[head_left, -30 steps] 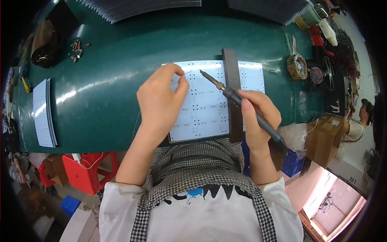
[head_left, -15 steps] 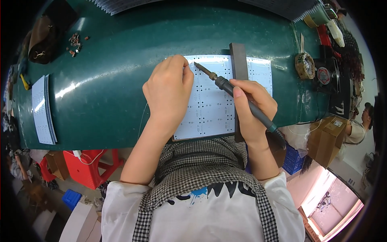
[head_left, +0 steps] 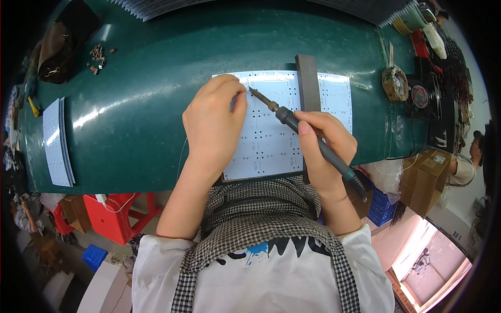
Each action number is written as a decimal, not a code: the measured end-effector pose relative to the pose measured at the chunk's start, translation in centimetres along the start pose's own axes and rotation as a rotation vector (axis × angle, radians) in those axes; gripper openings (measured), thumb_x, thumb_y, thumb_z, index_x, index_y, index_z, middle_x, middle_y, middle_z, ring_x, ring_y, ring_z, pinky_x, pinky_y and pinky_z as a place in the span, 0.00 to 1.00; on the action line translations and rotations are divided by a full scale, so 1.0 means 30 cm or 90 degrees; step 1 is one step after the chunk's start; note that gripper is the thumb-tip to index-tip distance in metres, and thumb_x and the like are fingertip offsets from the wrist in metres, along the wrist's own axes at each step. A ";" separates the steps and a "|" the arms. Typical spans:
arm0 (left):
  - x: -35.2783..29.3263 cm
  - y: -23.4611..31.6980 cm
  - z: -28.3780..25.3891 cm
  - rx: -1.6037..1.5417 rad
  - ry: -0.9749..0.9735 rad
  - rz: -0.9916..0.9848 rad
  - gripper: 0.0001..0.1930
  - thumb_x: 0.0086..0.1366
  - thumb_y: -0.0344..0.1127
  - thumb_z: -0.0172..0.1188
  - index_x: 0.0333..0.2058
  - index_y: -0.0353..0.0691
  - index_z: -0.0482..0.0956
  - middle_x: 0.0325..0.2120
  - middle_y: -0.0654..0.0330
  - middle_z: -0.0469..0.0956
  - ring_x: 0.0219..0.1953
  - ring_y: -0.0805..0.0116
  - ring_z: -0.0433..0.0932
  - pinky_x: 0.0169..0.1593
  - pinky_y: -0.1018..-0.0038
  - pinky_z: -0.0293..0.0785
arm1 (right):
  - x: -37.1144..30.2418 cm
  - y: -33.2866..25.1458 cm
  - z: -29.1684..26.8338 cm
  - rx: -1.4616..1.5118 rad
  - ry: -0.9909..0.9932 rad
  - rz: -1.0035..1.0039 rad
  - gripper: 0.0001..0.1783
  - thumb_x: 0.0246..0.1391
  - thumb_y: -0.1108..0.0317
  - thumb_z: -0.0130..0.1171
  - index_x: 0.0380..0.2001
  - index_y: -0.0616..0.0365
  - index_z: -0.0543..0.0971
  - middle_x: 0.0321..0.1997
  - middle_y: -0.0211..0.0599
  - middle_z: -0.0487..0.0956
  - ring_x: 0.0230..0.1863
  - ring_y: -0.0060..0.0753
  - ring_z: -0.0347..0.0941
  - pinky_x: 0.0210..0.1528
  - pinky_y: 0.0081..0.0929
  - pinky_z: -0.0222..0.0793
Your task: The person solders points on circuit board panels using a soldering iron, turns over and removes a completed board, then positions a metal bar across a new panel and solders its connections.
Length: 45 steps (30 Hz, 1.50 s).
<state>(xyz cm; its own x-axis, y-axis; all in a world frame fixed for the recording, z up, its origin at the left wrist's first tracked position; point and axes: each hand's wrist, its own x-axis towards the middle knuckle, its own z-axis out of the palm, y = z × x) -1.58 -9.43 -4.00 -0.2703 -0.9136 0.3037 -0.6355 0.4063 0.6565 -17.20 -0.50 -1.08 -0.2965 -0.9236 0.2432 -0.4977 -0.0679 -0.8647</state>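
A soldering iron [head_left: 286,117] lies in my right hand [head_left: 330,148], with the fingers closed round its dark grip. Its tip slants up and left to the upper left part of a white circuit board panel [head_left: 276,151], close to my left fingertips. My left hand [head_left: 213,117] is over the panel's left edge, thumb and fingers pinched. A thin solder wire [head_left: 182,156] trails down from behind this hand; its end at the fingertips is hidden. Across the panel's right part lies a long dark bar [head_left: 309,86], its lower end behind my right hand.
Several white panels [head_left: 55,143] are stacked on the green table [head_left: 135,135] at left. Small loose parts [head_left: 97,57] and a brown bag [head_left: 55,52] are at the far left. A round tin [head_left: 394,84] and a black fan-like unit [head_left: 421,98] stand at right.
The iron's tip has moved slightly down and left on the panel, and my right hand has shifted slightly down. My left fingers have come down a little too.
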 end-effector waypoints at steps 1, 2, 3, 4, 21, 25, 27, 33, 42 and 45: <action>-0.007 0.011 -0.013 0.000 0.000 0.001 0.03 0.55 0.28 0.61 0.29 0.38 0.77 0.31 0.61 0.79 0.32 0.61 0.79 0.32 0.68 0.74 | -0.004 0.002 -0.006 0.000 0.001 0.000 0.08 0.48 0.77 0.61 0.34 0.65 0.81 0.30 0.42 0.80 0.29 0.30 0.77 0.32 0.21 0.71; -0.016 0.030 -0.037 -0.018 -0.050 -0.055 0.03 0.54 0.27 0.61 0.29 0.37 0.77 0.30 0.60 0.79 0.31 0.60 0.79 0.32 0.68 0.74 | -0.010 0.006 -0.013 0.000 0.010 -0.027 0.08 0.48 0.77 0.61 0.34 0.65 0.80 0.30 0.42 0.80 0.29 0.30 0.77 0.32 0.22 0.71; -0.025 0.042 -0.051 -0.035 -0.101 -0.111 0.03 0.54 0.25 0.60 0.28 0.37 0.76 0.29 0.59 0.78 0.30 0.59 0.79 0.32 0.69 0.73 | -0.014 0.010 -0.019 0.000 0.019 -0.053 0.08 0.48 0.77 0.61 0.34 0.65 0.80 0.30 0.42 0.80 0.29 0.31 0.77 0.31 0.22 0.71; -0.036 0.041 -0.047 -0.034 -0.102 -0.111 0.03 0.54 0.25 0.60 0.28 0.37 0.76 0.29 0.59 0.78 0.30 0.59 0.79 0.32 0.69 0.73 | -0.018 0.011 -0.026 0.000 0.019 -0.052 0.08 0.48 0.77 0.61 0.34 0.65 0.80 0.30 0.42 0.80 0.29 0.31 0.77 0.31 0.22 0.71; -0.071 0.031 -0.008 -0.040 -0.023 -0.049 0.04 0.52 0.22 0.59 0.28 0.33 0.75 0.28 0.56 0.77 0.26 0.59 0.77 0.29 0.69 0.72 | -0.049 0.009 -0.022 0.005 -0.008 -0.054 0.08 0.47 0.78 0.61 0.34 0.65 0.80 0.30 0.43 0.80 0.27 0.31 0.77 0.29 0.21 0.71; -0.072 0.034 -0.009 -0.031 -0.029 -0.052 0.03 0.53 0.22 0.60 0.28 0.33 0.76 0.29 0.57 0.77 0.26 0.59 0.77 0.30 0.69 0.73 | -0.054 0.000 -0.019 0.005 -0.009 -0.045 0.08 0.46 0.78 0.61 0.33 0.65 0.80 0.29 0.43 0.80 0.27 0.31 0.77 0.29 0.21 0.71; -0.073 0.035 -0.011 -0.032 -0.028 -0.051 0.03 0.53 0.23 0.60 0.28 0.34 0.77 0.30 0.57 0.78 0.28 0.59 0.78 0.32 0.69 0.74 | -0.060 -0.003 -0.017 0.011 -0.014 -0.060 0.08 0.46 0.78 0.61 0.34 0.65 0.80 0.29 0.43 0.80 0.27 0.32 0.77 0.29 0.22 0.71; -0.085 0.036 -0.031 -0.023 -0.057 -0.062 0.03 0.54 0.25 0.60 0.29 0.34 0.79 0.35 0.58 0.79 0.34 0.59 0.80 0.36 0.69 0.75 | -0.083 -0.008 -0.033 -0.010 -0.030 -0.076 0.09 0.47 0.77 0.61 0.35 0.65 0.80 0.30 0.44 0.81 0.29 0.35 0.78 0.31 0.23 0.72; -0.087 0.012 -0.043 -0.125 -0.062 -0.093 0.05 0.52 0.23 0.60 0.28 0.36 0.75 0.37 0.61 0.80 0.19 0.78 0.60 0.25 0.80 0.62 | -0.062 -0.005 -0.071 -0.002 -0.008 -0.019 0.09 0.49 0.75 0.59 0.36 0.66 0.79 0.33 0.44 0.80 0.31 0.35 0.77 0.36 0.26 0.72; -0.086 0.009 -0.054 -0.101 -0.094 -0.071 0.06 0.53 0.24 0.61 0.31 0.35 0.75 0.39 0.54 0.79 0.32 0.58 0.80 0.34 0.71 0.76 | -0.056 0.006 -0.076 0.029 -0.008 0.014 0.09 0.48 0.76 0.58 0.34 0.68 0.78 0.31 0.46 0.80 0.31 0.37 0.77 0.36 0.26 0.71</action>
<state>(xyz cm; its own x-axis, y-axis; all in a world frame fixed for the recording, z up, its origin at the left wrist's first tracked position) 0.11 -6.93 -3.49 -0.3152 -0.9406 0.1266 -0.5492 0.2896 0.7839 -18.63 1.90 -0.64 -0.2964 -0.9297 0.2185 -0.4541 -0.0641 -0.8887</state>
